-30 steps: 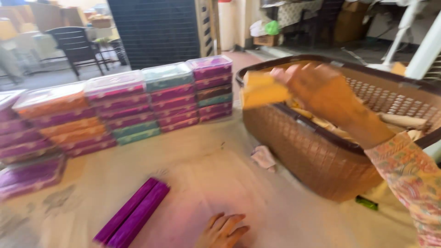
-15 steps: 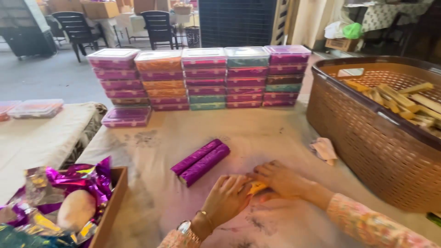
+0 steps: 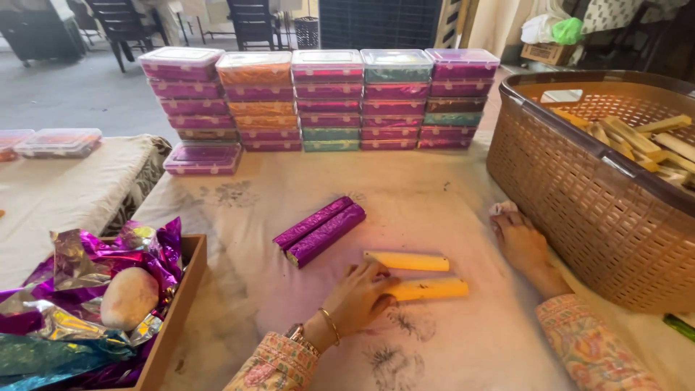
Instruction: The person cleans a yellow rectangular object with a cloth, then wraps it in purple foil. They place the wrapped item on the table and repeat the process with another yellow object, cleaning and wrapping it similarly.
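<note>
Two flat yellow-orange bars (image 3: 416, 275) are laid side by side on the pale stained cloth (image 3: 434, 195) that covers the table, one a little farther and one nearer. The left hand (image 3: 362, 293) is placed on the left end of the nearer bar, with the fingers curved loosely over it; the bar is touched and pressed down, not gripped around, probably so that it is kept parallel to the other one. The right hand (image 3: 520, 242) is rested flat on the cloth, open and empty, just beside the woven brown plastic basket (image 3: 579, 188), well apart from the bars. More bars of the same kind are seen inside the basket at the far right.

Just left of the yellow bars, two bars wrapped in shiny purple foil (image 3: 320, 232) are lying together at an angle. At the near left, a wooden tray (image 3: 177, 304) is filled with crumpled purple and silver foil sheets (image 3: 79, 289), kept within reach of the left hand. Along the far edge, stacks of clear-lidded boxes in purple, orange and green (image 3: 318, 98) are arranged in neat columns.
</note>
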